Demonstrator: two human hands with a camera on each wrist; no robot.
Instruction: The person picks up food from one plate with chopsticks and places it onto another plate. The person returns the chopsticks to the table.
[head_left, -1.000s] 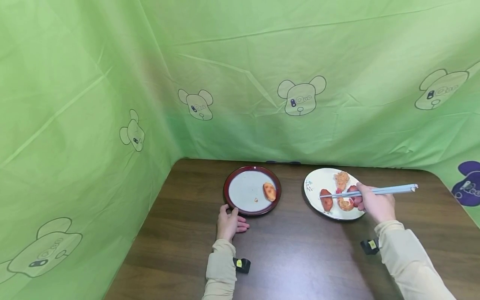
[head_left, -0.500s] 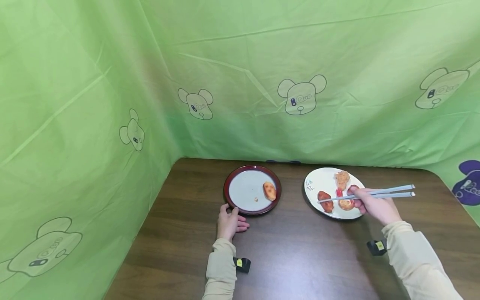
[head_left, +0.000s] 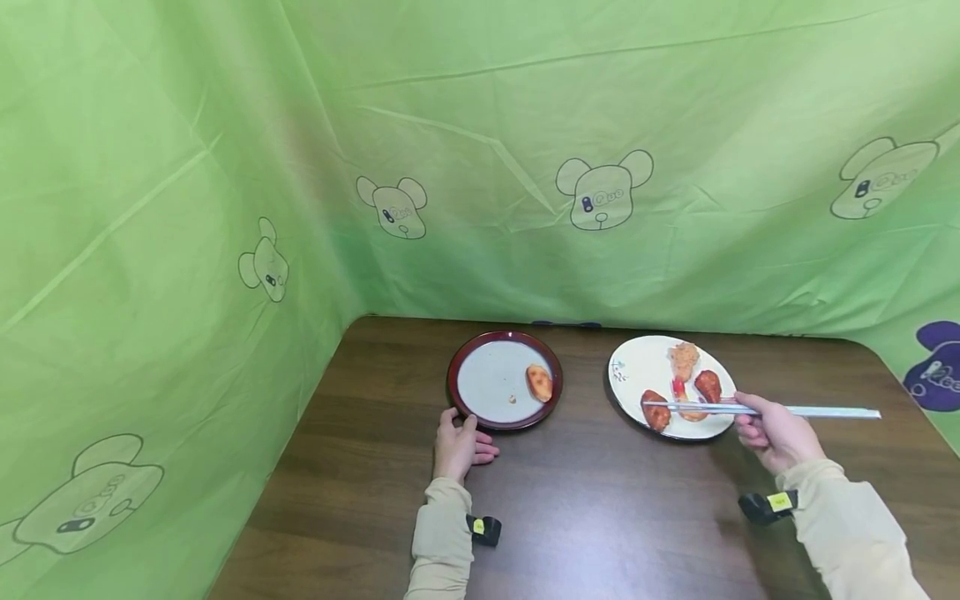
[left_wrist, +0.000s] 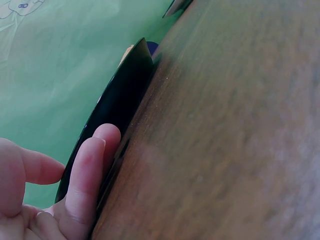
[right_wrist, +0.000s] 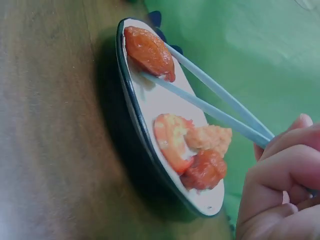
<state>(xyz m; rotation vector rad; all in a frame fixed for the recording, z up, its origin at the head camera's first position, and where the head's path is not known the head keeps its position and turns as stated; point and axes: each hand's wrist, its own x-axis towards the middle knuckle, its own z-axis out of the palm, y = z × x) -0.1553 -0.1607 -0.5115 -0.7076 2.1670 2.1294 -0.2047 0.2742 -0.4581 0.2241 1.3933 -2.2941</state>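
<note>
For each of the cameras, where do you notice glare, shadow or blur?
Head view: pale glare on the table, near the lower edge; left wrist view: the table surface looks soft and smeared; right wrist view: a dark shadow on the table along the white plate, while the chopsticks look fairly clear.

Your left plate (head_left: pixel 487 375) and right plate (head_left: pixel 636 365) stand apart on the table (head_left: pixel 585 483), before the curtain (head_left: pixel 480 258). A food slice (head_left: pixel 538 383) rests at the left plate's right side; your left hand (head_left: pixel 457 446) is at that plate's near rim. From your right hand (head_left: pixel 780 433), chopsticks (head_left: pixel 832 412) cross the right plate, straddling its leftmost food piece (right_wrist: pixel 150 52).
</note>
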